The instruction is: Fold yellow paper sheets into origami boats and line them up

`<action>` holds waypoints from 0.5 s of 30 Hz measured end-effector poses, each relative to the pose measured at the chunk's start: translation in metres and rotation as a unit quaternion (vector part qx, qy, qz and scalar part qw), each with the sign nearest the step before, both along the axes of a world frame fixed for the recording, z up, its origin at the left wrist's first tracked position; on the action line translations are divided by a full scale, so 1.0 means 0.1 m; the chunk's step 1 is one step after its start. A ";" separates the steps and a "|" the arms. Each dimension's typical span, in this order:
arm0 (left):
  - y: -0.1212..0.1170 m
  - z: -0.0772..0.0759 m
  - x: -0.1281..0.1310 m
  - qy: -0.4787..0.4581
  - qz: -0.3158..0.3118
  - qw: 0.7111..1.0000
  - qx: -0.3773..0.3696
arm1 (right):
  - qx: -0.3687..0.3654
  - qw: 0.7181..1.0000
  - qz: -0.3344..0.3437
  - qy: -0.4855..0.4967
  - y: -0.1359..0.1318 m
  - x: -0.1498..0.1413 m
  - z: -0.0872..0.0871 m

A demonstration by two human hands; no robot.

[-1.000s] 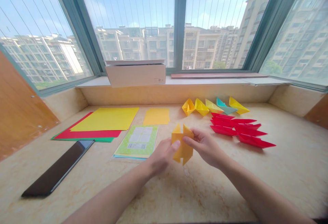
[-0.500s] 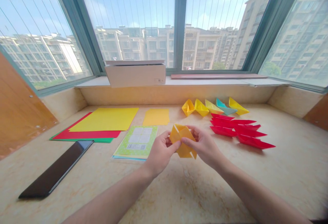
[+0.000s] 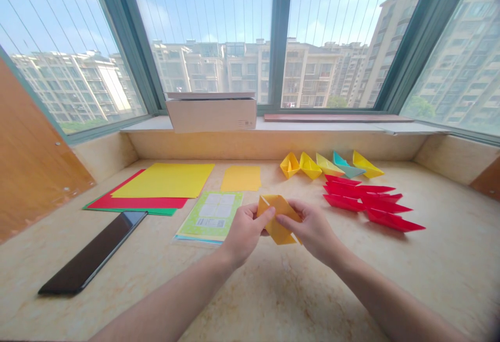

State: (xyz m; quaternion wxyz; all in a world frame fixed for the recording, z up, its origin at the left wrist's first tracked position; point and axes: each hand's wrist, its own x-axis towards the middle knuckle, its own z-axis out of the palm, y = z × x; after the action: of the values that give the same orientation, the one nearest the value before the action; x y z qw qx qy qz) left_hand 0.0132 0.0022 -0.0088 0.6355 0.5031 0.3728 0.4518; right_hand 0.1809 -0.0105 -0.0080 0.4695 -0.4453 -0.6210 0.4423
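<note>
Between my two hands, above the counter, is a folded piece of orange-yellow origami paper (image 3: 280, 230) with pointed corners and slits between its flaps. My left hand (image 3: 247, 230) grips its left side, thumb pressed on the front face. My right hand (image 3: 312, 226) is closed on the right side, its thumb also lying on the front near the middle. The other fingers are partly hidden behind the paper. Beyond my right hand stand several red paper boats (image 3: 394, 220) in rows. Behind these is a line of yellow and blue paper boats (image 3: 310, 166).
On the left lie large yellow sheets (image 3: 164, 179) over red and green ones. A black phone (image 3: 94, 253) lies in front of them. Nearer my left hand are a green paper pack (image 3: 211, 217) and small orange sheets (image 3: 241, 178). A white box (image 3: 211, 115) stands on the sill.
My left thumb has moved up and left on the folded paper, away from my right thumb. The paper's front looks flatter. The whole view has shifted slightly.
</note>
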 end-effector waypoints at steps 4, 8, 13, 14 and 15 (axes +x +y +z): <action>-0.01 0.02 0.01 -0.022 -0.003 1.000 -0.003 | 0.045 0.997 -0.055 -0.024 -0.01 -0.01 -0.01; -0.02 0.02 0.01 -0.044 -0.022 0.998 -0.027 | 0.142 0.981 -0.089 -0.100 -0.02 -0.02 -0.04; -0.04 -0.01 0.04 -0.053 0.018 0.998 -0.033 | 0.299 0.928 -0.079 -0.205 -0.04 -0.03 -0.11; -0.04 -0.02 0.04 -0.057 0.025 0.998 -0.031 | 0.327 0.913 -0.078 -0.231 -0.05 -0.04 -0.12; -0.04 -0.02 0.04 -0.063 0.030 0.997 -0.030 | 0.352 0.897 -0.078 -0.255 -0.06 -0.05 -0.14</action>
State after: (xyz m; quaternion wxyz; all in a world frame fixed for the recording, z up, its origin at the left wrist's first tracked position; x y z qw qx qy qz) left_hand 0.0172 -0.0021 -0.0106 0.6589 0.4429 0.3599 0.4901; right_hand 0.1763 -0.0160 -0.0217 0.4540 -0.3957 -0.7978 0.0284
